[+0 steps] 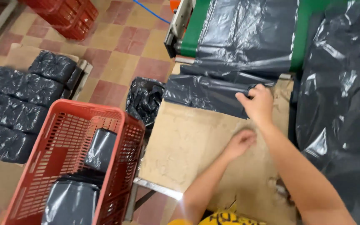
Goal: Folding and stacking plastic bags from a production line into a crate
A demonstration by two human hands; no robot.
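Dark grey plastic film (207, 93), glossy and creased, is pinched at its near edge by the right hand (257, 102); fingers curl closed on the folded layers. The left hand (240, 142) rests lower on the worn brown cardboard-covered table top (188, 141), fingers loosely curled, holding nothing.

Step in hand, as judged: taking a stack of film off the green conveyor belt (196, 25) onto the table. Next move likely calls for both hands to flatten and fold it.

Packages: red plastic slatted crate (59, 125) at left holds folded grey bundles (101, 150). Beyond it, rows of wrapped grey packs (17, 100) lie on cardboard on the tiled floor. A crumpled black bag (144, 100) hangs between crate and table. No labels legible.
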